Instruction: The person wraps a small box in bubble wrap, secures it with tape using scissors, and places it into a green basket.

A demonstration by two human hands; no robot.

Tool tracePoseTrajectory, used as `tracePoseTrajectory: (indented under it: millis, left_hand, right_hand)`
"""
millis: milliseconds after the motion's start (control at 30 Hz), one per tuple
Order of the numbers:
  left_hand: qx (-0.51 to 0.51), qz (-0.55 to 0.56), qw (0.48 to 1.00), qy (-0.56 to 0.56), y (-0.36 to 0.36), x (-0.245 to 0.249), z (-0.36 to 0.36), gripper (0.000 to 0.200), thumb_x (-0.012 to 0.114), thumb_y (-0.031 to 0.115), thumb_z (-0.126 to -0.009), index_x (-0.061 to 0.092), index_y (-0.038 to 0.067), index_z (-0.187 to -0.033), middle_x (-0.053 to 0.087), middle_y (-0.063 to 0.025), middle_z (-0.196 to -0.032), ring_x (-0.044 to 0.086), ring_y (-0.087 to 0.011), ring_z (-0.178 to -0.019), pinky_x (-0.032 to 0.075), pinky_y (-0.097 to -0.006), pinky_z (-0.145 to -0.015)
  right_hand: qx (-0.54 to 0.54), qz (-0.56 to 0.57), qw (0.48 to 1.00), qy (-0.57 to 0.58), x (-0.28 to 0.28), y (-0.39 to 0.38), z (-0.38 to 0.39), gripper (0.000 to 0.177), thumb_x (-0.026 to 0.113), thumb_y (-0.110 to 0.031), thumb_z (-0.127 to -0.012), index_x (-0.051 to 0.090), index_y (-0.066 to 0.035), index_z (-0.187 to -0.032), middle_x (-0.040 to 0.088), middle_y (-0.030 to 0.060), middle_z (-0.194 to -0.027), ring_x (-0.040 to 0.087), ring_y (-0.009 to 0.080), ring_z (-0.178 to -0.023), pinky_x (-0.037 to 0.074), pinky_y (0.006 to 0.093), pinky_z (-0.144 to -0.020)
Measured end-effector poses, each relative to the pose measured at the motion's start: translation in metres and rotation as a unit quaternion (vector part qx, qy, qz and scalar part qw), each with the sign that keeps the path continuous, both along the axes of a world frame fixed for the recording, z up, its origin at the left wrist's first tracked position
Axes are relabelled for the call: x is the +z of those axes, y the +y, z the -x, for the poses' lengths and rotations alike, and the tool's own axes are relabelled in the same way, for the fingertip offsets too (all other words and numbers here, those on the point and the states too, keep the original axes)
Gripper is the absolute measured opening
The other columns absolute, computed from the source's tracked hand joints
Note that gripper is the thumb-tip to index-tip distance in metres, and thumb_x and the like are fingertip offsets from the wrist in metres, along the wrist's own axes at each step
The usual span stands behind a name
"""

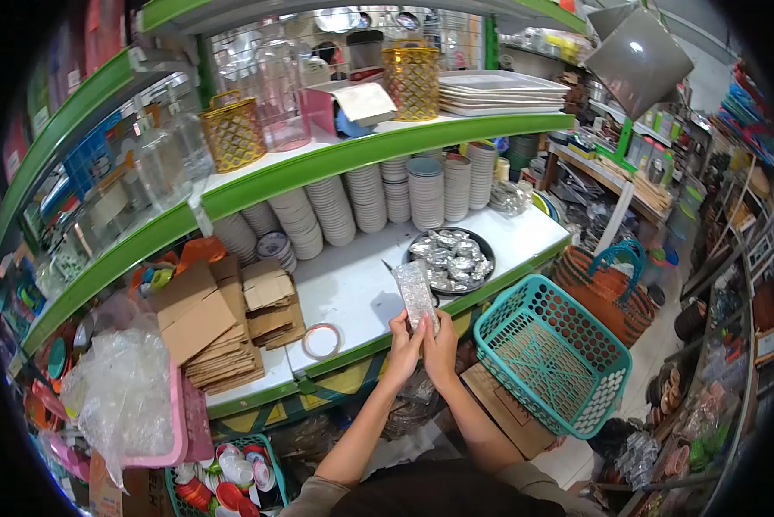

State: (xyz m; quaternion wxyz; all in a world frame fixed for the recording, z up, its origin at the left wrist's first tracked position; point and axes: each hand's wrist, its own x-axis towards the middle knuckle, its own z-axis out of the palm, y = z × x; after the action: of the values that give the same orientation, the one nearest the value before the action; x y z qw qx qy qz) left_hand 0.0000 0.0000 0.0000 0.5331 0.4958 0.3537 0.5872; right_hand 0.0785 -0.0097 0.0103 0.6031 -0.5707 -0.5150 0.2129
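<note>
A flat, oblong packet [415, 291] in clear, shiny bubble wrap stands up from both my hands, above the shelf's front edge. My left hand [401, 346] grips its lower left side, and my right hand [440, 346] its lower right, thumbs close together. What is inside the wrap I cannot make out. Just behind it sits a dark round pan [493, 264] heaped with small bundles [449, 258] in shiny clear plastic. A dark pointed tip, partly hidden, shows left of the packet. Further left on the white shelf lies a roll of tape [308, 341].
Stacked bowls [365, 202] line the back of the shelf [361, 269]. Folded cardboard [199, 320] lies at left, above a pink basket [195, 422] holding bubble wrap [120, 388]. A teal basket [483, 320] stands at right beside a woven bag [607, 297]. Colourful dishes [232, 474] fill a lower basket.
</note>
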Motion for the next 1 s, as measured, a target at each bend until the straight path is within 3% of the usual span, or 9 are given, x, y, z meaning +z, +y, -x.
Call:
tracePoseTrajectory:
  millis: [67,167,300,500,633,733,900,967,1000]
  left_hand:
    - [0.019,-0.049,0.998,0.035,0.006,-0.003,-0.010,0.048,0.053,0.027,-0.098,0.032,-0.005,-0.125,0.044,-0.0229,-0.128,0.045,-0.0238,-0.120,0.035,-0.0338,-0.102]
    - [-0.028,-0.017,0.998,0.047,0.003,0.002,-0.039,0.046,0.052,0.026,-0.099,0.029,-0.002,-0.126,0.044,-0.0181,-0.128,0.044,-0.0208,-0.121,0.036,-0.0323,-0.101]
    - [-0.052,-0.054,0.991,0.106,0.021,0.001,-0.083,0.038,0.055,0.020,-0.097,0.033,-0.002,-0.120,0.048,-0.0180,-0.121,0.052,-0.0202,-0.109,0.044,-0.0317,-0.091]
    - [-0.114,-0.070,0.987,0.091,0.036,-0.020,-0.149,0.043,0.065,0.012,-0.090,0.034,0.001,-0.117,0.047,-0.0145,-0.115,0.054,-0.0205,-0.104,0.047,-0.0311,-0.086]
    - [-0.156,-0.058,0.981,0.099,0.054,-0.042,-0.182,0.049,0.069,0.012,-0.086,0.033,0.002,-0.117,0.045,-0.0122,-0.113,0.054,-0.0193,-0.100,0.050,-0.0295,-0.079]
    - [-0.200,0.001,0.978,0.060,0.067,-0.067,-0.203,0.050,0.072,0.016,-0.084,0.035,0.000,-0.114,0.045,-0.0139,-0.113,0.056,-0.0214,-0.098,0.051,-0.0313,-0.080]
    - [-0.229,-0.006,0.971,0.062,0.076,-0.093,-0.237,0.046,0.069,0.016,-0.086,0.035,0.000,-0.114,0.047,-0.0148,-0.113,0.054,-0.0204,-0.100,0.049,-0.0313,-0.082]
    - [-0.236,0.011,0.968,0.084,0.081,-0.100,-0.248,0.046,0.068,0.015,-0.085,0.035,0.000,-0.114,0.048,-0.0163,-0.114,0.054,-0.0210,-0.100,0.048,-0.0320,-0.083]
    - [-0.260,0.049,0.963,0.059,0.080,-0.097,-0.252,0.049,0.069,0.015,-0.084,0.035,0.002,-0.116,0.050,-0.0177,-0.113,0.054,-0.0225,-0.100,0.047,-0.0326,-0.084]
  right_hand:
    - [-0.017,-0.026,1.000,-0.004,0.007,-0.002,-0.009,0.039,0.051,-0.030,-0.097,0.054,0.007,-0.107,0.061,0.0243,-0.101,0.060,0.0357,-0.091,0.046,0.0400,-0.080]
    - [-0.052,-0.023,0.998,0.014,0.007,-0.009,-0.037,0.037,0.051,-0.028,-0.097,0.054,0.007,-0.107,0.061,0.0244,-0.100,0.060,0.0354,-0.090,0.046,0.0390,-0.079]
    - [-0.090,-0.041,0.991,0.086,-0.009,-0.003,-0.079,0.037,0.042,-0.031,-0.100,0.054,0.004,-0.102,0.062,0.0219,-0.088,0.061,0.0326,-0.081,0.046,0.0389,-0.073]
    - [-0.110,-0.003,0.982,0.151,-0.042,0.002,-0.160,0.034,0.044,-0.031,-0.100,0.054,0.001,-0.094,0.060,0.0144,-0.081,0.055,0.0171,-0.073,0.044,0.0333,-0.069]
    - [-0.059,0.019,0.980,0.188,-0.043,0.001,-0.212,0.031,0.052,-0.033,-0.097,0.055,-0.003,-0.091,0.057,0.0036,-0.083,0.052,0.0114,-0.077,0.042,0.0266,-0.070]
    - [0.033,0.129,0.948,0.288,-0.054,0.005,-0.255,0.025,0.063,-0.031,-0.090,0.059,-0.006,-0.093,0.055,-0.0029,-0.079,0.049,0.0080,-0.071,0.038,0.0245,-0.064]
    - [0.144,0.174,0.872,0.434,-0.089,0.015,-0.309,0.030,0.071,-0.029,-0.082,0.059,-0.005,-0.095,0.057,-0.0003,-0.080,0.053,0.0109,-0.070,0.041,0.0258,-0.063]
    - [0.204,0.175,0.840,0.472,-0.092,0.014,-0.321,0.030,0.065,-0.023,-0.087,0.058,-0.002,-0.108,0.064,0.0089,-0.102,0.062,0.0190,-0.092,0.049,0.0349,-0.084]
    - [0.202,0.176,0.839,0.473,-0.096,0.016,-0.324,0.030,0.065,-0.023,-0.087,0.058,-0.002,-0.108,0.064,0.0089,-0.102,0.062,0.0190,-0.092,0.049,0.0349,-0.084]
